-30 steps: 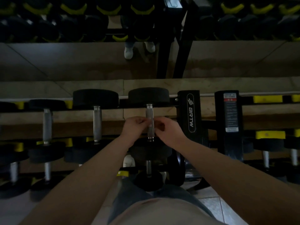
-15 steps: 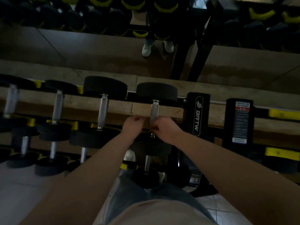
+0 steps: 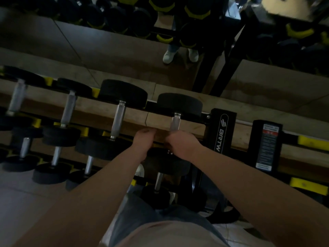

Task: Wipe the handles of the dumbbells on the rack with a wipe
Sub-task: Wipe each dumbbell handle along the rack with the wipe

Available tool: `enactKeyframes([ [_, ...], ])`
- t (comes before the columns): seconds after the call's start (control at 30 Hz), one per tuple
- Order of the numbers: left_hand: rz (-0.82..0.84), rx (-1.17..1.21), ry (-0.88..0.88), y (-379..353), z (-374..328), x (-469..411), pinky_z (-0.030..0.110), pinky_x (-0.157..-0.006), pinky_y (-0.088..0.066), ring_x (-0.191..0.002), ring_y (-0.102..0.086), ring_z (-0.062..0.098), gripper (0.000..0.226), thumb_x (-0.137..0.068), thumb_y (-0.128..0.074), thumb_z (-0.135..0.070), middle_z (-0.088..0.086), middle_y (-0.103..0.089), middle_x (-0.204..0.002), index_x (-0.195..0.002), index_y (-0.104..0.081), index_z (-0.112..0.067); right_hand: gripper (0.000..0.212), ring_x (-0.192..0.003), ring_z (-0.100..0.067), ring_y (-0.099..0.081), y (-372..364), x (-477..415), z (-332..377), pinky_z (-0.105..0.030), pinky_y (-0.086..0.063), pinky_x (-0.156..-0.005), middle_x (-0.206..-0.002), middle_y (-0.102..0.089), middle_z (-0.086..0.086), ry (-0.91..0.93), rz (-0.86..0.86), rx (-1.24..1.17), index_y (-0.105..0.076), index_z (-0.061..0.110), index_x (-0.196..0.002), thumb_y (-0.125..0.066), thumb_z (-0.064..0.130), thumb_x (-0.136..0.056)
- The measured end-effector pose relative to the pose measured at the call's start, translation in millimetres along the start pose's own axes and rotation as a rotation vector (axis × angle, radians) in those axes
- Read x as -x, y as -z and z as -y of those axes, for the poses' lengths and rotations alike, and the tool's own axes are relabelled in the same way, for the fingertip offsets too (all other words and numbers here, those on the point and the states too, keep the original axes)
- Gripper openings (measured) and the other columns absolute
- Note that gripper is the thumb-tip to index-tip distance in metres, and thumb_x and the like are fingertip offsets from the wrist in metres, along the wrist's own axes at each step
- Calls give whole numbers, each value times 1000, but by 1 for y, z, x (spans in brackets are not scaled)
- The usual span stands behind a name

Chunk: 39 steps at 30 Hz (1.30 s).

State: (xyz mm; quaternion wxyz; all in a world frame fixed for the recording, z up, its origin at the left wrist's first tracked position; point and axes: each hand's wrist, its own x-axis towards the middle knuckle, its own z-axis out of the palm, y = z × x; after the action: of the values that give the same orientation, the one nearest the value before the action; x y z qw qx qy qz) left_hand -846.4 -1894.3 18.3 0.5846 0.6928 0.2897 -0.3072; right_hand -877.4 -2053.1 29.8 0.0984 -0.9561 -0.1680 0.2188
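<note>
My right grip [image 3: 183,143] clamps the near end of the dumbbell handle [image 3: 175,123], whose axis runs away from me. My left grip [image 3: 144,138] curls just left of it; I cannot tell whether it holds anything.

**A:** Where do the hands sit?

**B:** The right hand [image 3: 181,143] sits round the handle of the end dumbbell [image 3: 179,104] on the upper rail. The left hand [image 3: 143,139] is just beside it, at nine o'clock.

**A:** And around them?

**B:** Three more dumbbells [image 3: 118,120] run off toward nine and ten o'clock. The rack post [image 3: 221,132] stands at three o'clock, with a second post [image 3: 268,145] beyond it. A lower row of dumbbells [image 3: 56,155] lies at seven o'clock, and a mirror [image 3: 106,50] stands behind at twelve.
</note>
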Motion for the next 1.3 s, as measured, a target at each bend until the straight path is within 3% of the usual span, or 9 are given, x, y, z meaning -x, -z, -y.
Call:
enactKeyframes([
  [0.2,31,-96,-9,-2,0,-6,31,-77,-43,-91,-57,22,11,-95,-61,-29,4,-64,-94,-96,-67,-20,9,-88,-14,-62,17,-1,-15,-30,-54,-77,-100,-64,0,-272,-426,-403,-68,18,-97,-59,19,-97],
  [0.4,61,-301,-100,-12,1,-6,34,-87,-46,-112,-59,25,35,-96,-59,-38,7,-66,-120,-122,-67,-16,18,-95,-20,-68,2,24,-10,-38,-58,-87,-106,-71,-5,-194,144,-410,-71,13,-108,-59,20,-96],
  [0.5,82,-415,-157,-15,0,-2,30,-82,-41,-110,-59,23,35,-98,-56,-34,6,-66,-120,-124,-66,-15,15,-94,-20,-67,-5,21,-16,-38,-57,-86,-102,-72,-5,-182,-23,-429,-72,13,-101,-60,18,-96],
  [0.6,124,-461,-164,-15,-3,3,27,-77,-41,-107,-57,19,27,-99,-54,-28,1,-64,-117,-120,-67,-18,13,-88,-13,-64,0,13,-22,-26,-50,-74,-96,-69,2,-406,-302,-640,-71,15,-101,-60,20,-98],
  [0.7,156,-515,-196,-16,-4,4,24,-71,-40,-99,-59,13,12,-97,-58,-29,-3,-67,-110,-102,-69,-28,9,-90,-16,-65,4,11,-35,-27,-51,-74,-94,-68,2,-471,-110,-793,-70,20,-96,-62,24,-96],
  [0.8,221,-643,-236,-20,-7,6,24,-71,-41,-88,-58,8,12,-96,-60,-28,-5,-68,-104,-99,-71,-28,23,-85,-21,-65,-2,21,-27,-28,-52,-72,-91,-71,-6,-324,211,-617,-73,8,-94,-61,28,-98],
  [0.97,170,-682,-265,-23,-8,16,22,-69,-40,-90,-55,9,21,-97,-58,-27,-5,-66,-106,-113,-72,-25,9,-86,-17,-66,-16,17,-31,-35,-57,-82,-89,-71,-1,-538,-61,-1027,-71,24,-82,-71,23,-91],
  [1.1,99,-552,-255,-20,-9,25,26,-93,-41,-118,-55,19,30,-99,-51,-16,2,-60,-132,-125,-64,-27,12,-84,-22,-66,6,5,-41,-33,-55,-74,-85,-68,-2,-634,-312,-1183,-68,23,-84,-65,16,-94],
  [1.3,64,-439,-325,-11,-3,42,22,-93,-38,-123,-52,15,52,-96,-40,3,-5,-59,-122,-136,-56,-26,17,-79,-21,-62,8,20,-27,-39,-57,-73,-88,-66,-7,-530,108,-876,-69,13,-99,-60,27,-99],
])
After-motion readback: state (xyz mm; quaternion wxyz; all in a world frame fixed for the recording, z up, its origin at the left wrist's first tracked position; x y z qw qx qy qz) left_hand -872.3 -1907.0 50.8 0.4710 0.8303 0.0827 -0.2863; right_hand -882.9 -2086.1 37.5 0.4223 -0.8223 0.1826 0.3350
